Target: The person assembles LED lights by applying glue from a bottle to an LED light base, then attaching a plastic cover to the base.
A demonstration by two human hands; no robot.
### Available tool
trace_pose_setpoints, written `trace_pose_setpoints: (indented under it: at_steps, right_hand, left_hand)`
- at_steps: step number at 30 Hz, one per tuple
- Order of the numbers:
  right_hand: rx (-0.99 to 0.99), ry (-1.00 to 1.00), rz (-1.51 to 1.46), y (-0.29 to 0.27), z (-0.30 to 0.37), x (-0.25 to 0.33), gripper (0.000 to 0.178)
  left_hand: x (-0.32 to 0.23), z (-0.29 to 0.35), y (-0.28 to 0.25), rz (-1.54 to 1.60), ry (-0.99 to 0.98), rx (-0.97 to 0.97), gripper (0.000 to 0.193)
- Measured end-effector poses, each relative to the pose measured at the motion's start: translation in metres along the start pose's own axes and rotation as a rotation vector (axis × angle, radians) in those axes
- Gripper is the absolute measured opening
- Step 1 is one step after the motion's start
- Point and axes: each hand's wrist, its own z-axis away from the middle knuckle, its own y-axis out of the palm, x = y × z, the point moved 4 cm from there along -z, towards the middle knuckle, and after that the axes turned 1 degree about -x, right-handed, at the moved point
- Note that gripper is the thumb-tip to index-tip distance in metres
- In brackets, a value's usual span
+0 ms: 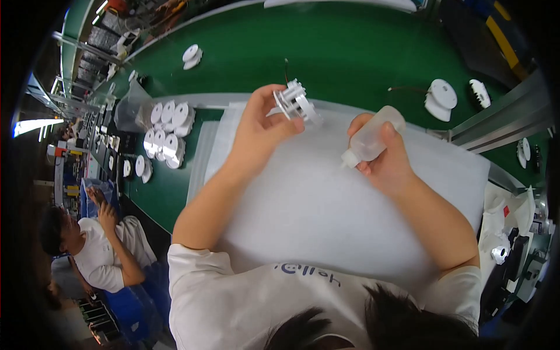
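My left hand (261, 125) grips a silver metal housing (296, 102) with ridged, fin-like parts, held by its edge above the white foam sheet (315, 204). A thin dark wire sticks up from the far side of the housing. In my right hand (389, 157) is a translucent white squeeze bottle (373, 137), tilted so that its nozzle points down and to the left. My fingers wrap round the bottle's body. The nozzle and the housing are apart, with a gap between them over the sheet.
Several white round parts (169, 131) stand grouped at the left on the green surface (251, 55). Another white part (441, 98) with a wire lies at the right, near a metal frame post (496, 114). A co-worker (108, 251) sits at the far left.
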Motion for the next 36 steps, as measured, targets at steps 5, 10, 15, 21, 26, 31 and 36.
trace_pose_setpoints:
  at_steps: [5, 10, 15, 21, 26, 31, 36]
  right_hand:
    - [0.053, -0.42, 0.217, 0.015, 0.024, 0.016, 0.053]
    - [0.247, -0.959, 0.527, 0.026, 0.051, 0.048, 0.053]
    - [0.418, -0.854, 0.946, 0.052, 0.073, 0.066, 0.061]
    - [0.35, -0.854, 0.951, 0.055, 0.074, 0.061, 0.056]
    - [0.326, -0.877, 0.969, 0.053, 0.072, 0.056, 0.053]
    - [0.16, -1.171, 0.802, 0.054, 0.067, 0.052, 0.041]
    - [0.144, -1.166, 0.86, 0.054, 0.068, 0.054, 0.041]
  left_hand:
    - [0.011, 0.033, -0.003, -0.737, 1.13, 0.015, 0.062]
    - [0.011, 0.043, 0.01, -0.639, 1.476, -0.013, 0.052]
    - [0.005, 0.063, 0.012, -0.759, 1.55, 0.109, 0.044]
    - [0.005, 0.063, 0.017, -0.808, 1.588, 0.114, 0.046]
    - [0.001, 0.066, 0.021, -0.752, 1.365, 0.155, 0.048]
    - [0.006, 0.068, 0.019, -0.854, 1.559, 0.159, 0.05]
    - [0.004, 0.067, 0.019, -0.872, 1.534, 0.171, 0.049]
